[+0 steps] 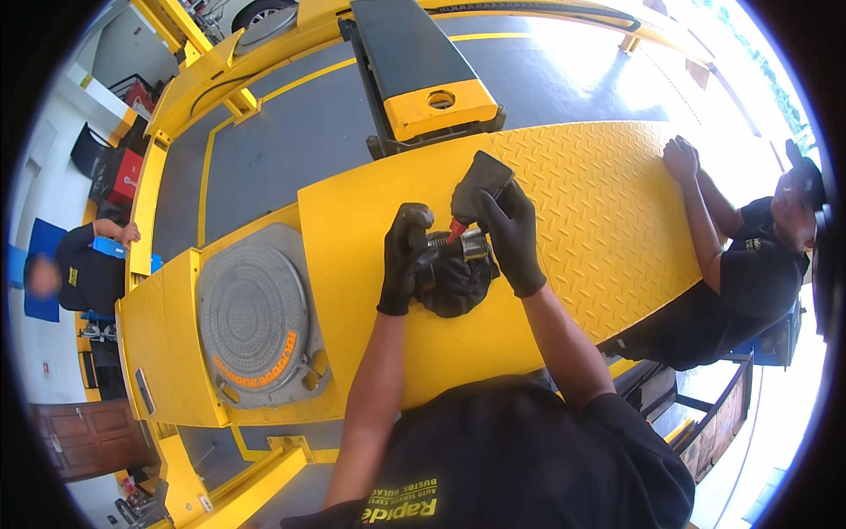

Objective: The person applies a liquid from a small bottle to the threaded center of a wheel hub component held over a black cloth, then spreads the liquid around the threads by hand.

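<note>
Both my hands wear black gloves and meet above the yellow platform [370,194]. My left hand [407,260] is closed around a threaded metal part [476,244], whose shiny round end points right. My right hand [511,234] grips a dark squeeze bottle [483,176], tilted so that its red nozzle [456,231] points down at the threads. Whether the nozzle touches the metal, I cannot tell. Just below the part lies a crumpled black bundle [456,291], perhaps cloth or a glove; my left fingers partly cover it.
A round grey turntable plate [251,309] sits left of my hands. Beyond the platform stands a dark and yellow lift beam [423,62]. One person [749,238] leans on the tread-patterned platform at right; another person [88,269] stands at far left.
</note>
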{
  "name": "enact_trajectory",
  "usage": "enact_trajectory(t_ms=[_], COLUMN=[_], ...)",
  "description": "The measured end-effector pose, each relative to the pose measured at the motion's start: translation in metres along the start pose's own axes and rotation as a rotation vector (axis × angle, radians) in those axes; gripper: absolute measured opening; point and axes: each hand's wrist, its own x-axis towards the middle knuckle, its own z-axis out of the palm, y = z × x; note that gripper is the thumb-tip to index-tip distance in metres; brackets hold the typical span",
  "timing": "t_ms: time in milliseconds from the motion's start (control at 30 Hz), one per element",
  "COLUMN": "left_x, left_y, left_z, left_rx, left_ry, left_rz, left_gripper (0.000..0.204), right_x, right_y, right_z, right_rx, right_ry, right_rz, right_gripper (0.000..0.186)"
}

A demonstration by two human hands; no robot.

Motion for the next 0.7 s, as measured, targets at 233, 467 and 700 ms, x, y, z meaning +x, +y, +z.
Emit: enact_trajectory(t_ms=[233,467,700], left_x=[-0.0002,0.0006,-0.0016], left_y=[-0.0015,-0.0010,0.0052], left_z=[-0.0026,-0.0007,0.0039], left_rx=[-0.031,0.001,0.066], left_ry=[-0.014,0.003,0.047], left_rz=[0.023,0.013,-0.049], left_gripper=[0.042,0.036,0.044], right_x=[-0.0005,0.0025,0.0003], right_y=[0.0027,0.0027,0.0106], right_z=[-0.0011,0.0012,0.0021], right_rx=[0.015,0.051,0.034], right_ry=[-0.016,-0.026,-0.056], right_rz=[-0.004,-0.046,-0.045], right_gripper=[0.021,0.027,0.033])
